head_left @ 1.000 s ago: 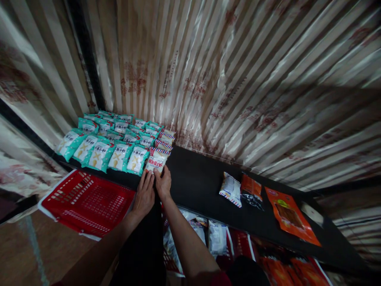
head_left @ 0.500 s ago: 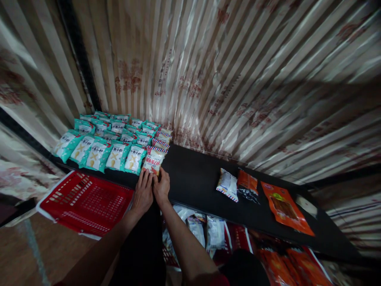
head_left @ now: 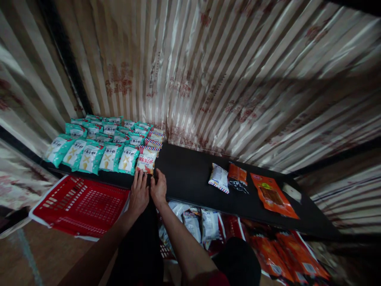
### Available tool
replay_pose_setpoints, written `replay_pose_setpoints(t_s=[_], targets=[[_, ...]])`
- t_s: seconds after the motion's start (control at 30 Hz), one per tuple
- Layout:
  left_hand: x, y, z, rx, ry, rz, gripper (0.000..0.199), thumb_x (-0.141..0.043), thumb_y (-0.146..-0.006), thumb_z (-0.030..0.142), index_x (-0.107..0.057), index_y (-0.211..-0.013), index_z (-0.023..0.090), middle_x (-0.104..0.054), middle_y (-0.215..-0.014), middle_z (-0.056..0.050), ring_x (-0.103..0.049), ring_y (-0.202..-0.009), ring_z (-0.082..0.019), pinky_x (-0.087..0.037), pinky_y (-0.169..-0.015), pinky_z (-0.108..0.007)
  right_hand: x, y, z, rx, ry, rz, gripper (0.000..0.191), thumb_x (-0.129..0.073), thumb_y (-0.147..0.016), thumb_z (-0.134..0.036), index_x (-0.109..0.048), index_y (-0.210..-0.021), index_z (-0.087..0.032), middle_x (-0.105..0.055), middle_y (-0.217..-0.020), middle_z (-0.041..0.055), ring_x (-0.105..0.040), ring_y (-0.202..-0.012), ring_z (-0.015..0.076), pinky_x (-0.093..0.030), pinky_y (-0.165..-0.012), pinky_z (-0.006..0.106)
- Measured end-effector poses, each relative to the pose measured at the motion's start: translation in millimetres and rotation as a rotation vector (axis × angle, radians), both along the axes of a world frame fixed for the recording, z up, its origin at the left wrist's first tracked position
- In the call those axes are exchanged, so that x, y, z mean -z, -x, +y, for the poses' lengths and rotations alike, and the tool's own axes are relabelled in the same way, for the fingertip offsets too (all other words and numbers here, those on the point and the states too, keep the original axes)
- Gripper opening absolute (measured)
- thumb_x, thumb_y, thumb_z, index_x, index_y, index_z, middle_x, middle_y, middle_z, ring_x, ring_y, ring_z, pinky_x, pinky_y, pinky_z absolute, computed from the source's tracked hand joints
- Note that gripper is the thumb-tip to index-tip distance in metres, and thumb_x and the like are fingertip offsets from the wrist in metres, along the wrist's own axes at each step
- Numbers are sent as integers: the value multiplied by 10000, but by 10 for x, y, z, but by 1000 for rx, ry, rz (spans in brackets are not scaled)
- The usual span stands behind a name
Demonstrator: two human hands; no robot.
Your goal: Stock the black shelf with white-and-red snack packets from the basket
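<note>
We see dim light, glare streaking the pleated sheeting [head_left: 187,59] (visibly stretched towards the edges), and deep shadow under the shelf [head_left: 184,171].

In the front row, five teal packets [head_left: 91,157] are counted; those behind are partly hidden, so their total cannot be told. At least three beige packets [head_left: 145,161] are seen. At the right of the shelf [head_left: 184,167], one white packet [head_left: 219,178], one small orange packet [head_left: 237,173] and one large orange packet [head_left: 272,194] are counted. Leftmost, one red basket [head_left: 89,204] is seen.
</note>
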State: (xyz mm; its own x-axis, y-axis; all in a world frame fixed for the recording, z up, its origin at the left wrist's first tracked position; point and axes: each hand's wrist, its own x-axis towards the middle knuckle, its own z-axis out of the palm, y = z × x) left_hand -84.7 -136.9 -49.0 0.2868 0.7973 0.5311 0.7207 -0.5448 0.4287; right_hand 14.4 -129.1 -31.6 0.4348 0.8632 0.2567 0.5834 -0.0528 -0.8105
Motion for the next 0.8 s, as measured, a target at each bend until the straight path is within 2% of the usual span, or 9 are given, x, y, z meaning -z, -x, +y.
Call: replay_pose_setpoints(t_s=[0.33,0.6,0.8], targets=[[116,-234,-487,170,-26,-61,431,-354,-897,214,-337,-1310,95,-287,-1436,-211,-124,-1383,-317,-298,-1048,-563,37,-121,-462,-8,-79,-37,389,-397,-794,-125,-579,-1138,-128,-612,-1105,119,-531,-1047,193,-413,-954,357],[275,-511,-923,346,42,-68,451,-345,-883,220,-361,-1308,70,-386,-1371,-207,-215,-1360,-288,-319,-1059,-517,184,-465,-1076,-40,-144,-49,376,-366,-789,-86,-615,-1063,-149,-636,-1027,96,-551,-980,172,-436,-913,329],[494,-732,-1183,409,227,30,456,-315,-845,115,-414,-1290,111,-383,-1393,-177,-318,-1323,-250,-368,-1037,-460,463,-717,-1495,129,37,-14,357,-374,-780,-112,-622,-1035,-141,-638,-1007,107,-552,-991,195,-412,-929,347]])
